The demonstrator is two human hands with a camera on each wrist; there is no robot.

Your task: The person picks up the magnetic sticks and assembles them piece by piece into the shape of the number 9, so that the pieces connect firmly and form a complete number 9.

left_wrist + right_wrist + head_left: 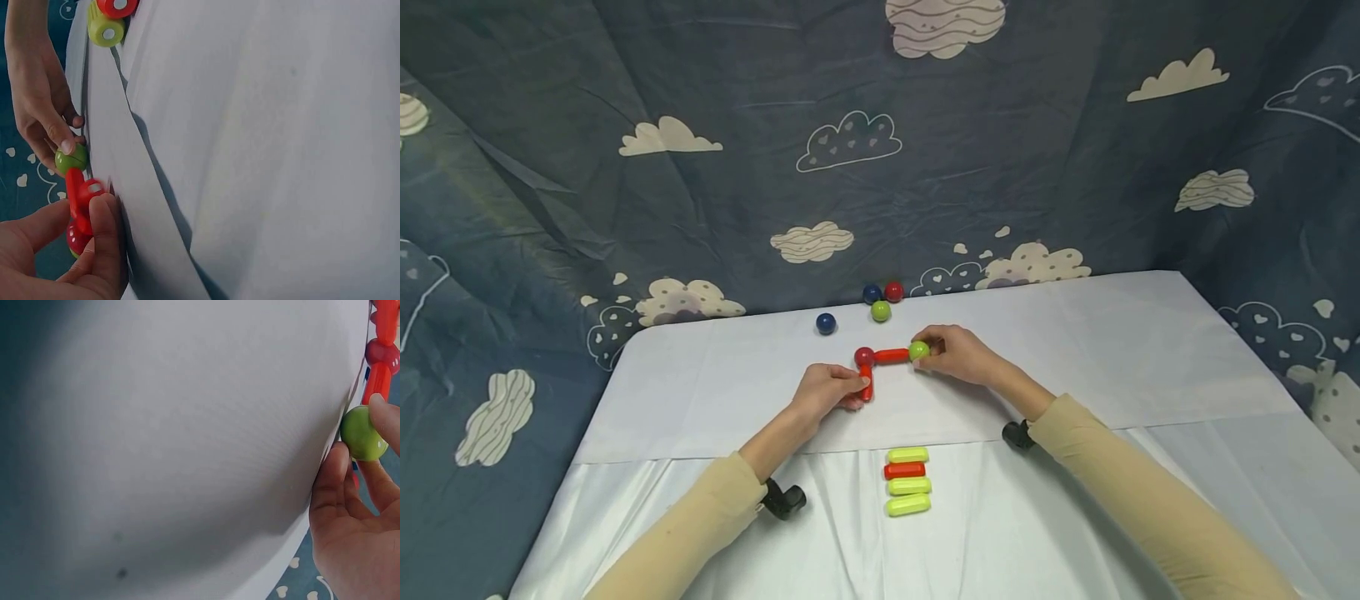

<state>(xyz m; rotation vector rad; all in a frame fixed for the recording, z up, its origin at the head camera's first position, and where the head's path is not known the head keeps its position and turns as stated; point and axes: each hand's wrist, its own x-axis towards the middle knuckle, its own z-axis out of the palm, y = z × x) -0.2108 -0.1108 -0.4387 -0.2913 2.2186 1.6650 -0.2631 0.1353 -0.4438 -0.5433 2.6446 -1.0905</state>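
Note:
A red ball (864,357) joins two red rods at a corner on the white cloth. One red rod (892,356) runs right from it to a green ball (918,349). My right hand (958,354) pinches that green ball between thumb and fingers, as the right wrist view also shows. The other red rod (867,390) points towards me from the red ball, and my left hand (827,390) pinches it. In the left wrist view the rod's near end (95,187) shows a pale round tip, while fingers partly cover the red ball (76,239).
Behind the joined pieces lie a blue ball (826,323), another blue ball (872,293), a red ball (893,291) and a green ball (881,311). Nearer me, a red rod (905,471) lies in a column with several yellow-green rods (909,486). A cloud-patterned cloth (737,192) hangs behind.

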